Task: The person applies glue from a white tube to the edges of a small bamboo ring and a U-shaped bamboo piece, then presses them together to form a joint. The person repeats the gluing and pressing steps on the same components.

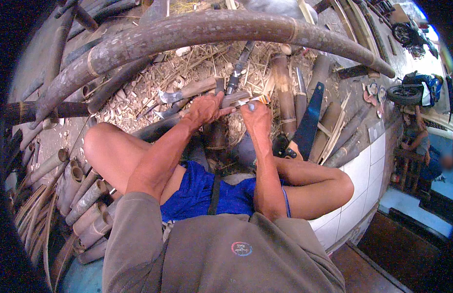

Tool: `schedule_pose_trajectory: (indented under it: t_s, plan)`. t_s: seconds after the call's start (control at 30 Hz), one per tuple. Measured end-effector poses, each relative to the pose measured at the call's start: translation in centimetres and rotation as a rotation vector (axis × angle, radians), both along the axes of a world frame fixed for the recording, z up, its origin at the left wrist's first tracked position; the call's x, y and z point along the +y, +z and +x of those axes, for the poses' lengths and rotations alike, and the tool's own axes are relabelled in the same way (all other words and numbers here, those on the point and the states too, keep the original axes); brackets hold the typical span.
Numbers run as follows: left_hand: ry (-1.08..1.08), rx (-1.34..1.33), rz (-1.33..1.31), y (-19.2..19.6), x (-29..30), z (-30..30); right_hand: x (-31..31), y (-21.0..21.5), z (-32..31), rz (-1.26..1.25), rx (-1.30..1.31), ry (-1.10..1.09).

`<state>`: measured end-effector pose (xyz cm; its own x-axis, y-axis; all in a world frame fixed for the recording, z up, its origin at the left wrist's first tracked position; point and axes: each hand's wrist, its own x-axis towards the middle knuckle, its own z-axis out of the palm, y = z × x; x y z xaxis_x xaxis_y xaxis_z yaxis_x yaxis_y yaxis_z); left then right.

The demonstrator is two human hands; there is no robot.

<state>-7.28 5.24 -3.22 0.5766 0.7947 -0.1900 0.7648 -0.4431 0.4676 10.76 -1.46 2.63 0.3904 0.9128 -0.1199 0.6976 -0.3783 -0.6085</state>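
My left hand is closed over a short length of bamboo in front of my lap, its fingers pointing right. Close on the right, my right hand makes a fist around something with a rounded grey end; the rest is hidden by the fingers. A small white and orange piece shows just beyond this fist. Past the left hand lies a curved blade with a wooden handle. A dark tool with a metal collar points away from me. Below the hands stands a dark bamboo section.
A thick bamboo pole arches across the far side. At the right lie a handsaw, a knife and a bamboo tube. Wood shavings cover the ground. Cut bamboo tubes are piled left; a person is far right.
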Motion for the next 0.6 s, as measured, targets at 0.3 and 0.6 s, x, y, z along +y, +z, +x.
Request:
schedule_pose_trajectory:
  t_s: [0.3,0.6]
  plan:
    - [0.002,-0.065,-0.014,-0.2,-0.1,-0.1,0.2,0.6,2.7,0.042,-0.092,-0.079]
    - [0.0,-0.041,0.036,0.0,-0.5,0.2,-0.2,1.9,4.7,0.008,0.086,-0.029]
